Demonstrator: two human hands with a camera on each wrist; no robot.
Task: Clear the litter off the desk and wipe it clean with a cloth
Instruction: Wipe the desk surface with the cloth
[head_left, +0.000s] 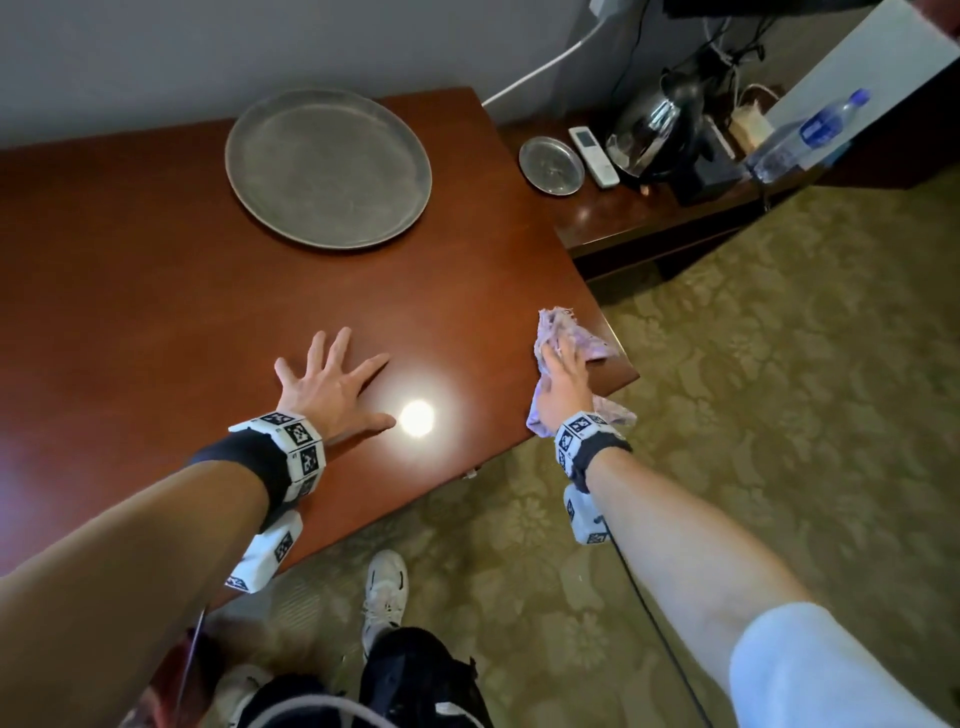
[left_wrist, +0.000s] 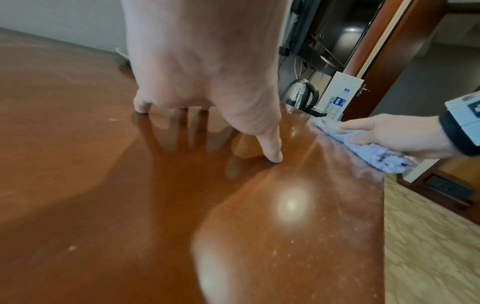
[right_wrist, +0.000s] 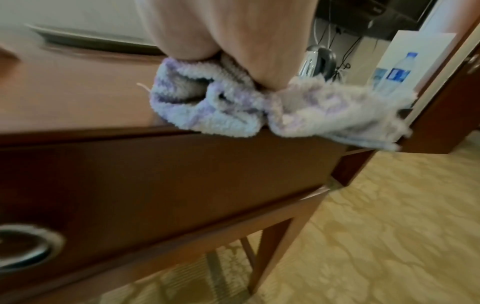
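Lilac fluffy cloth (head_left: 569, 340) bunched under right hand (head_left: 563, 387), at desk corner.
L hand (head_left: 332, 387) spread flat on glossy red-brown wooden desk (head_left: 156, 270), well left of grip.

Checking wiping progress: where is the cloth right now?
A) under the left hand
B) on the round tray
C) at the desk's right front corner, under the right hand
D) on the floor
C: the right hand presses the cloth at the desk's right front corner, partly overhanging the edge; the left hand lies flat on bare wood.
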